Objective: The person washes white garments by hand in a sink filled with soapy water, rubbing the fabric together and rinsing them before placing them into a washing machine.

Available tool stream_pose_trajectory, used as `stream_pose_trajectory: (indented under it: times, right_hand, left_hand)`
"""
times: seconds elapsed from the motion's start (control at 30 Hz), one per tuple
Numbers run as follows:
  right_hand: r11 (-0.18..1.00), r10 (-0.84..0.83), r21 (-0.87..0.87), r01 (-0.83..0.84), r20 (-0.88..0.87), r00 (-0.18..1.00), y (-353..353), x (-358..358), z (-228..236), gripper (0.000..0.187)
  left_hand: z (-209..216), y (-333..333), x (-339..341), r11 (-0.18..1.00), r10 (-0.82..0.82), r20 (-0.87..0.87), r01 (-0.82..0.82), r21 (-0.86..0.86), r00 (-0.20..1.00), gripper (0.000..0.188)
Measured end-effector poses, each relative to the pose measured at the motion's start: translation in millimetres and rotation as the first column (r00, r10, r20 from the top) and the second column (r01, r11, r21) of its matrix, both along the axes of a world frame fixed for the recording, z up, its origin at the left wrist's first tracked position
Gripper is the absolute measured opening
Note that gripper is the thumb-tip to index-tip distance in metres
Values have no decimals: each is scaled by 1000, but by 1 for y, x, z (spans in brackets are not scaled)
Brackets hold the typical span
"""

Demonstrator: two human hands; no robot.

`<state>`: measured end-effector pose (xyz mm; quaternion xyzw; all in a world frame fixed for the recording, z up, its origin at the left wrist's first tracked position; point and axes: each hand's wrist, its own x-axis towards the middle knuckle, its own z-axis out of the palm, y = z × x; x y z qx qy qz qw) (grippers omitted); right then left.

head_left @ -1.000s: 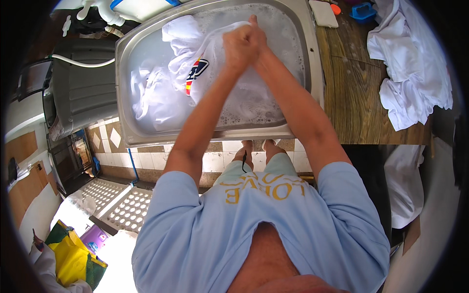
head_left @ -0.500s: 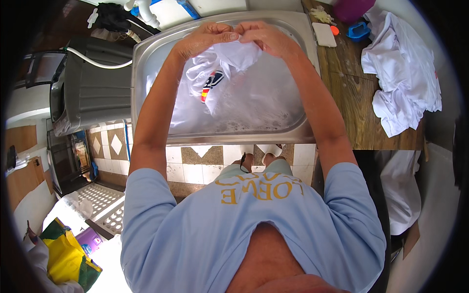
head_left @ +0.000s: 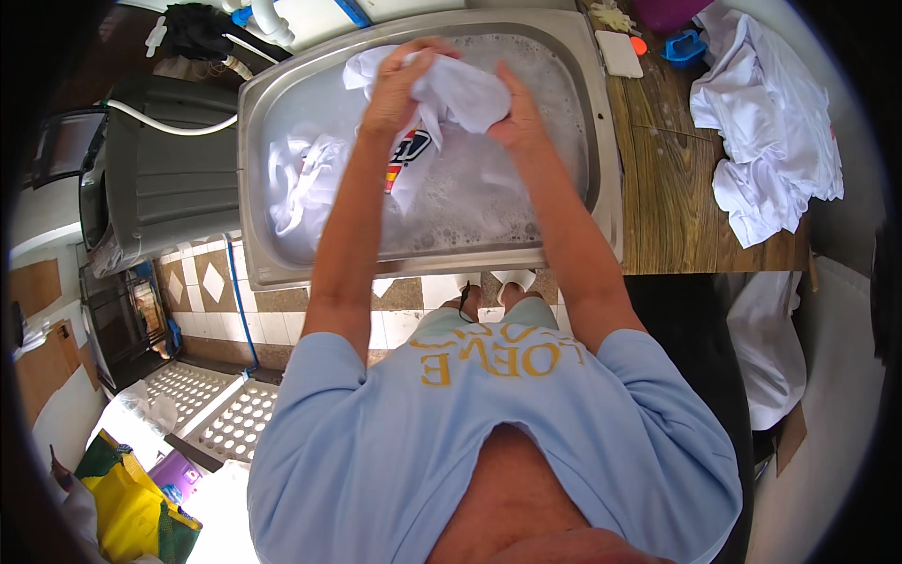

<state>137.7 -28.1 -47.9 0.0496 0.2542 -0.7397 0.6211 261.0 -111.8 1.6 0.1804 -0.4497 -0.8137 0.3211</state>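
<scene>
A white garment (head_left: 460, 94) is bunched and lifted between a person's two hands, just over the far half of a metal sink. Its lower part, with a dark, red and yellow print, hangs down toward cloudy, soapy water (head_left: 479, 226). The left hand (head_left: 395, 85) has its fingers curled around the garment's left side, slightly blurred. The right hand (head_left: 521, 122) is partly open, thumb raised, cupped against the right end; cloth hides its other fingers, so whether they grip cannot be told. Holding the bundle from both ends probably keeps the wet weight supported, and above the sink (head_left: 604, 169) any drips fall back in.

At the left of the water lies more white cloth (head_left: 310, 179), partly afloat; whether it is a separate piece is unclear.

Right of the sink, a wooden surface (head_left: 658, 216) carries a flat white block (head_left: 618, 54), an orange disc (head_left: 639, 45) and a blue brush (head_left: 684, 49) at its far end, seemingly within easy reach. Farther right is a heap of white clothes (head_left: 775, 122), perhaps set there to stay apart from the water.

Left of the sink stands a dark grey bin (head_left: 169, 160); near left sits a yellow and green bag (head_left: 132, 498).
</scene>
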Motion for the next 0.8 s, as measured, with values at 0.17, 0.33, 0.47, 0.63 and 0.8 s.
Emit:
stream_pose_trajectory:
  times: [0.17, 0.33, 0.47, 0.63, 0.8]
  right_hand:
    - [755, 320, -647, -106, 222, 921, -19, -11, -110, 41]
    - [988, -4, -156, 12, 56, 998, -18, 29, -24, 44]
    - [983, -181, 21, 182, -33, 983, -17, 14, -33, 40]
    - [982, -184, -39, 185, 30, 982, -24, 12, -45, 38]
    - [985, -90, 134, 107, -127, 988, -1, -26, -12, 45]
  left_hand:
    - [-42, 93, -51, 369, 235, 173, 77, -926, 956, 20]
    - [-91, 21, -74, 645, 585, 309, -198, -738, 750, 21]
    - [-70, 10, -72, 367, 614, 116, -152, -918, 780, 27]
    - [-128, -18, -76, 97, 738, -77, -218, -971, 671, 28]
    - [-65, -54, -16, 647, 624, 451, -98, -756, 638, 47]
